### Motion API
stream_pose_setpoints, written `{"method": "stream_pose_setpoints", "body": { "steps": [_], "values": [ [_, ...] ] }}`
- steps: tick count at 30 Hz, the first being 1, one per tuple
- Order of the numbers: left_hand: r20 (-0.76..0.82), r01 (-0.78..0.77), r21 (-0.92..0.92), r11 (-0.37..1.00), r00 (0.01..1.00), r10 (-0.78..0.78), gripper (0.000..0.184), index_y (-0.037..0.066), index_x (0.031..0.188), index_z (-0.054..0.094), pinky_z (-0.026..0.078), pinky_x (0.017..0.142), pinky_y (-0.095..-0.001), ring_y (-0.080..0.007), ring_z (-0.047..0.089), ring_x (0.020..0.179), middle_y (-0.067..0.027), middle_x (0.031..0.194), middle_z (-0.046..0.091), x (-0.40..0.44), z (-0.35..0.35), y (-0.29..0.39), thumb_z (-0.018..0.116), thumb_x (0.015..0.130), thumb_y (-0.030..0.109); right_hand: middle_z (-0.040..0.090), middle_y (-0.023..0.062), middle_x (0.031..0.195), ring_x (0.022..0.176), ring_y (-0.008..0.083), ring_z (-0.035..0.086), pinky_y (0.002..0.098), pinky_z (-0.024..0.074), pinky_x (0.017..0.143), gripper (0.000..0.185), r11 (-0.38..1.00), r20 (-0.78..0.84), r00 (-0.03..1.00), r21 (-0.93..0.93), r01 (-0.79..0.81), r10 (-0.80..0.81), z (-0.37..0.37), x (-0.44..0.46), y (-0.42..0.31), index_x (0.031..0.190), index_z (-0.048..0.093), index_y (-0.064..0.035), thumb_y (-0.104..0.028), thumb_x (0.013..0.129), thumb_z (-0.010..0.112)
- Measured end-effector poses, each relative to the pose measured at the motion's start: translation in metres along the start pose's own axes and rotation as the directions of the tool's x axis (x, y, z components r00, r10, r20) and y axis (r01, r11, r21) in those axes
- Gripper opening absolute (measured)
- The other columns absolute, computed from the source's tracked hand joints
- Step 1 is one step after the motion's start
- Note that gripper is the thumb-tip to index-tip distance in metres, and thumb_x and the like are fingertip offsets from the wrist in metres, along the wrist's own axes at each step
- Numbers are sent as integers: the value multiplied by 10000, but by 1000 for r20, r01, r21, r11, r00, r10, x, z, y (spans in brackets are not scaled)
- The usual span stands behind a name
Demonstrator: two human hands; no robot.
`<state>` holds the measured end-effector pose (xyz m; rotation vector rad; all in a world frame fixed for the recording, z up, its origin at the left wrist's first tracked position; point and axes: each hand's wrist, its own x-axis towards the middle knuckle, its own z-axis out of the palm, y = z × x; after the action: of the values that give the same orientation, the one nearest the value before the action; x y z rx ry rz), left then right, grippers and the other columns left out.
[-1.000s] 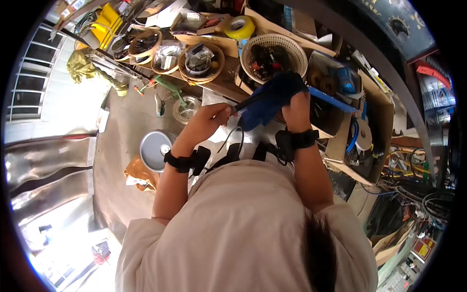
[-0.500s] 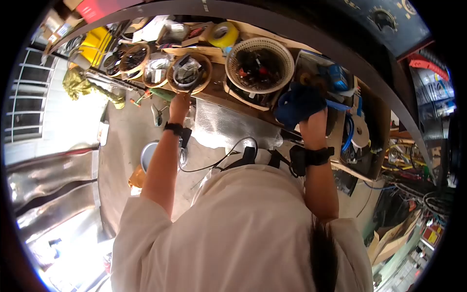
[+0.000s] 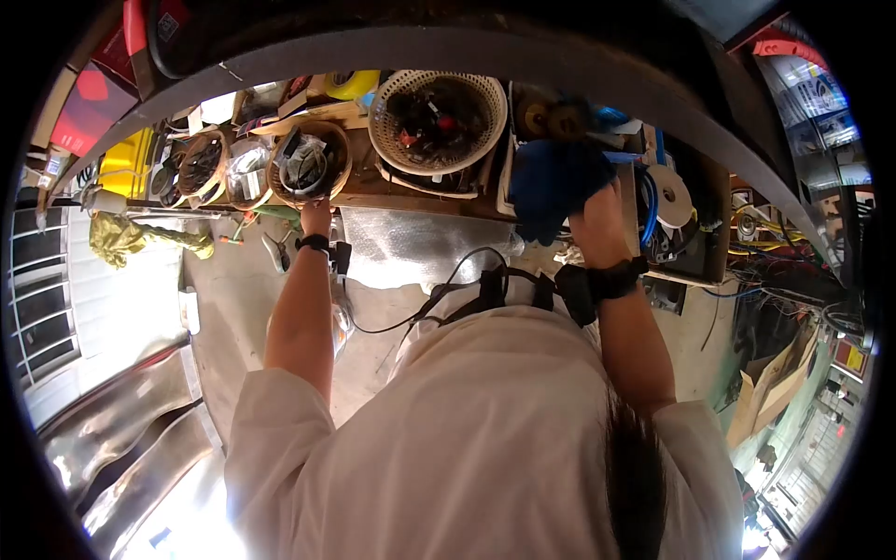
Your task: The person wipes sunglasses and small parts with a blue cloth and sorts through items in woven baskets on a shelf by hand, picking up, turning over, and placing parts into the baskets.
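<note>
My left hand (image 3: 316, 217) is at the front rim of a round basket (image 3: 343, 168) that holds a smaller bowl with a plastic bag; its fingers are too small and dark to make out. My right hand (image 3: 600, 222) is closed on a dark blue cloth (image 3: 555, 187), which hangs in front of a box of rolls and blue packets. Between the two hands stands a cream perforated basket (image 3: 497, 117) filled with dark small parts and a red piece.
Smaller baskets (image 3: 222, 191) line the shelf at the left, beside a yellow bin (image 3: 126, 166). A dark curved beam (image 3: 411, 45) crosses above. Bubble wrap (image 3: 411, 245) lies below the shelf edge. A cardboard box (image 3: 717, 233) with a white roll stands at the right.
My left hand has moved away from the blue cloth, out to the round basket at the left. The right hand has moved rightward with the cloth. The camera view has shifted.
</note>
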<state>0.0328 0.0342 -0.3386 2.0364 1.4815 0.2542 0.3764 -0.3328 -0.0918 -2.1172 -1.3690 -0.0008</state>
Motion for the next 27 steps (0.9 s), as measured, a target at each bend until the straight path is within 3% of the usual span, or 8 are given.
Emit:
{"method": "stream_pose_setpoints", "body": {
  "steps": [1, 8, 11, 16, 19, 22, 23, 27],
  "values": [
    [5, 210, -387, 898, 974, -226, 270, 9, 835, 635, 508, 628, -397, -297, 656, 715, -165, 717, 667, -8, 1, 3, 620, 842, 278, 511, 143, 1279, 1216, 359, 411, 438, 281, 1053, 522, 1000, 0, 1000, -24, 13, -13, -5, 4, -3, 1209, 543, -61, 24, 695, 583],
    [-550, -23, 18, 1000, 835, 30, 242, 96, 866, 654, 485, 642, -429, -328, 644, 732, -134, 777, 672, -41, -23, 80, 568, 881, 321, 500, 150, 1295, 1224, 385, 389, 454, 243, 1075, 550, 998, 88, 996, 66, 20, -26, -1, 17, 7, 1214, 543, -72, 51, 679, 581],
    [-468, 69, 104, 992, 884, -12, 252, 115, 900, 650, 491, 665, -440, -333, 648, 754, -138, 807, 676, -32, -18, 84, 600, 848, 357, 543, 178, 1217, 1160, 396, 454, 446, 327, 1023, 487, 998, 36, 998, 32, 48, -49, -6, 24, -6, 1172, 551, -37, 56, 696, 583],
    [-243, 215, 105, 971, 952, -185, 435, 142, 1071, 582, 478, 781, -469, -355, 637, 878, -150, 923, 673, -9, -9, 83, 668, 759, 432, 495, 150, 1305, 1246, 384, 373, 457, 240, 1075, 584, 848, 103, 970, 472, -241, 218, 17, 19, 18, 1240, 523, -75, 51, 674, 591],
    [-239, 304, 314, 899, 942, -235, 579, 128, 1185, 487, 435, 870, -450, -378, 547, 1055, -204, 1095, 583, -16, -13, 102, 678, 717, 411, 498, 142, 1309, 1257, 372, 369, 454, 228, 1087, 560, 994, 91, 995, 95, -50, 41, -3, 18, 11, 1242, 527, -82, 53, 700, 564],
    [-530, 95, 202, 975, 847, 27, 485, 91, 1137, 508, 412, 894, -444, -356, 530, 1017, -182, 1054, 558, -37, -33, 142, 662, 714, 272, 502, 139, 1312, 1262, 360, 373, 451, 208, 1101, 530, 963, 94, 992, 248, -105, 84, -2, 23, 13, 1242, 532, -88, 39, 728, 543],
    [-585, -276, -76, 958, 791, 181, 416, 64, 1094, 521, 418, 872, -443, -336, 532, 928, -160, 990, 554, -43, -42, 149, 630, 699, 138, 502, 137, 1314, 1261, 356, 378, 449, 205, 1104, 519, 897, 118, 980, 397, -195, 161, 10, 21, 24, 1242, 533, -90, 31, 737, 538],
    [-527, -545, -281, 790, 776, 347, 252, 37, 983, 578, 476, 747, -317, -233, 597, 807, -112, 898, 594, -127, -108, 246, 590, 743, -38, 577, 147, 1165, 1084, 293, 528, 362, 391, 951, 356, 603, 140, 932, 728, -326, 335, 19, 17, 47, 1154, 546, -3, -66, 804, 559]
  ]
}}
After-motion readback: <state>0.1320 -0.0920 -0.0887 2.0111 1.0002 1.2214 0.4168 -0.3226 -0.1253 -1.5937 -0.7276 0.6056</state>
